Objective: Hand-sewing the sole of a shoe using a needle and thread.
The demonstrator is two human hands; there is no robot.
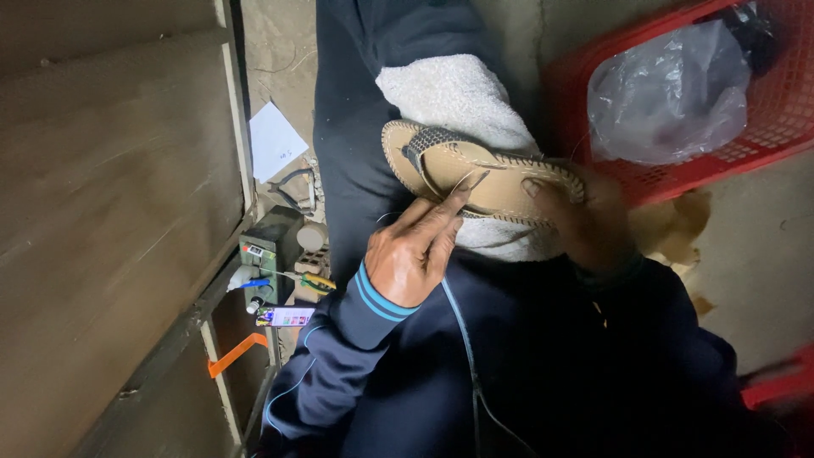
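At frame centre the left hand [413, 252] pinches a needle and thread [471, 180] against a tan sandal [487, 176] resting on a white towel [462, 97] over the lap. The edge stitching looks nearly complete. The right hand [589, 220] is blurred at the sandal's heel; its finger position cannot be made out. At upper right, a red basket [767, 119] sits on bare concrete floor [763, 246].

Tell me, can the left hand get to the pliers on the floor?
Probably yes. The left hand is pinching something thin at the sandal, so it would have to let go first. The pliers lie uncovered beside the leg, with nothing between.
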